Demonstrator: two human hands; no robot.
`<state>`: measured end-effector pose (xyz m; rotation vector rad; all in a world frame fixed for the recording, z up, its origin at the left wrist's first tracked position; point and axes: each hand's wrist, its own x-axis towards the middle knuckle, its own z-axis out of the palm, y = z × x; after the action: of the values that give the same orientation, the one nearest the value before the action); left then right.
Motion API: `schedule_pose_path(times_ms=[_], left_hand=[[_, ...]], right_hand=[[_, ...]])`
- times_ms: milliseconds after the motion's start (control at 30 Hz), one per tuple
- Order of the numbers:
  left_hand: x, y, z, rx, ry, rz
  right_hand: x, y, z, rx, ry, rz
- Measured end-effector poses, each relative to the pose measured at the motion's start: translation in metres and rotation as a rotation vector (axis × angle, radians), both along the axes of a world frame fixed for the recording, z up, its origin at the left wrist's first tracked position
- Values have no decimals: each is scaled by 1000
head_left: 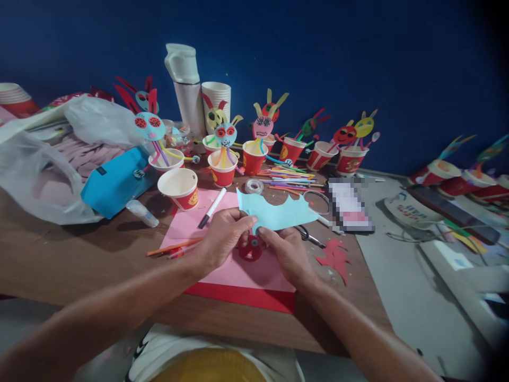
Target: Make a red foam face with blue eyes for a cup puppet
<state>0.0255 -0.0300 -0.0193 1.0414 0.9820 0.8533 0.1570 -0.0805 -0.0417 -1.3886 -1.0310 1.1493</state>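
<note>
Both my hands meet over the pink paper (234, 270), pinching a light blue paper scrap (274, 209) by its lower edge. My left hand (222, 233) is closed on its left part, thumb on top. My right hand (286, 252) has its fingers closed at the scrap's narrow lower tip. Just beneath my fingers a red paper face (250, 252) shows in part; whether I touch it is hidden. A black-and-white marker (212, 207) lies left of the scrap. Scissors (312, 236), partly covered, lie near my right hand beside a red paper scrap (336, 260).
An upright red-and-white paper cup (178, 188) stands in front of several cups holding paper-faced figures (225, 135). Coloured straws (292, 179), a tape roll (254, 185) and a phone (350, 206) lie behind my hands. At left are a plastic bag (43, 185) and a blue pouch (115, 183).
</note>
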Motion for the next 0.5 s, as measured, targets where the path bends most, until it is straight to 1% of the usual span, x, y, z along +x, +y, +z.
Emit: schedule_pose_path(times_ms=[267, 500], left_hand=[[-1, -1, 1, 9, 38, 3], [0, 0, 2, -16, 37, 13]], right_hand=[[-1, 0, 3, -1, 41, 22], [-1, 0, 7, -50, -1, 0]])
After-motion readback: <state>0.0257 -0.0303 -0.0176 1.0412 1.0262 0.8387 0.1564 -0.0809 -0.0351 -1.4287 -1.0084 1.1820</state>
